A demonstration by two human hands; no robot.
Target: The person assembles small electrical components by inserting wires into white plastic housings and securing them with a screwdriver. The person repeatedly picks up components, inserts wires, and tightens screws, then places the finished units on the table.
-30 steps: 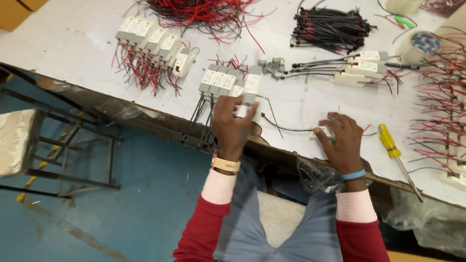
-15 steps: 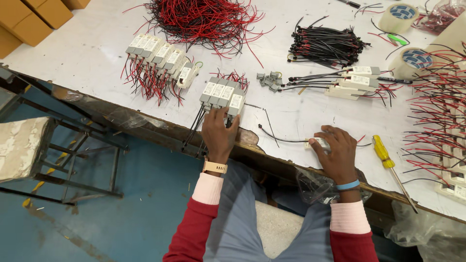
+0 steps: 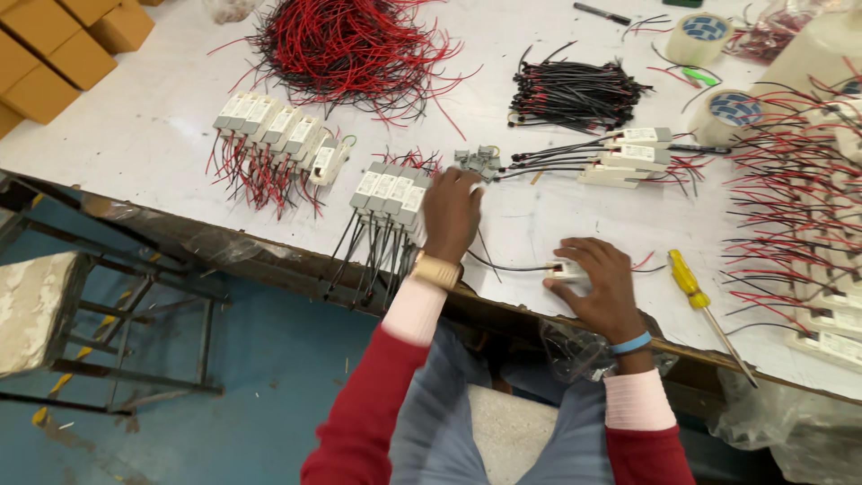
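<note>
The left hand (image 3: 452,214) lies flat and open on the white desk (image 3: 135,135), fingers spread by the near row of small white boxes (image 3: 388,190). It touches the end box of that row, and I cannot tell if it grips anything. The right hand (image 3: 600,286) is curled over one more white box (image 3: 566,268) near the desk edge and holds it down. A black wire (image 3: 507,266) runs from that box toward the left hand. It looks like the boxes get wires and are then set in rows. Two rows seem done: the near one with black wires hanging over the edge, and a far row (image 3: 278,135) with red wires. A few long white boxes (image 3: 628,153) lie apart, just past some small grey plugs (image 3: 476,162). A lot seems left, for there is a big heap of red wires (image 3: 350,49), a bunch of black wires (image 3: 575,90), and many red wires with boxes on the right (image 3: 808,233). A yellow screwdriver (image 3: 696,296) lies just right of the right hand. Two rolls of tape (image 3: 732,108) sit far back, and brown cartons (image 3: 45,63) are at the left corner. Under the desk, the floor (image 3: 269,359) is blue, and a stool (image 3: 36,305) with a metal frame stands there.
</note>
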